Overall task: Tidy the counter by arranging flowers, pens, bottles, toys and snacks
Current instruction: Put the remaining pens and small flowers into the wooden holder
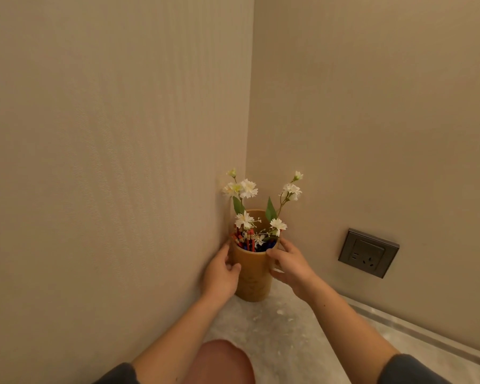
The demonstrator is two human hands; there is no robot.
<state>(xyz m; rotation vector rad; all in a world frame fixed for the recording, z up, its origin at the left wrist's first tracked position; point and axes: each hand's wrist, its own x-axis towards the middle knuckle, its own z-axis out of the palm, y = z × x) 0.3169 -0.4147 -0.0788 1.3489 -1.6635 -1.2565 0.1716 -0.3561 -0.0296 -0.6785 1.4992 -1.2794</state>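
Head view. The cup (252, 275) stands upright in the far corner of the counter (288, 336). Its base is on the stone surface, just beside the left wall (108, 162) and near the right wall (385, 120). It carries white flowers (247, 188) and a bundle of red and blue pens (247, 241). Our left hand (221, 275) wraps the cup's left side, thumb across the front and fingers behind. Our right hand (291, 266) wraps the right side near the rim, thumb on the front. Both hands grip the cup; neither is free. We judge the step in hand to be seating the cup in the corner. To do it well, we hold the cup vertical, press evenly from both sides, and slide it on its base rather than tip it, since the stems stand tall and the pens look loose. We leave a gap at the left wall so the blooms are not crushed. We release one hand at a time, once the base sits flat. A socket (368, 253) sits on the right wall, well apart from the cup. We cannot identify the pink rounded object (222, 361) between our forearms.
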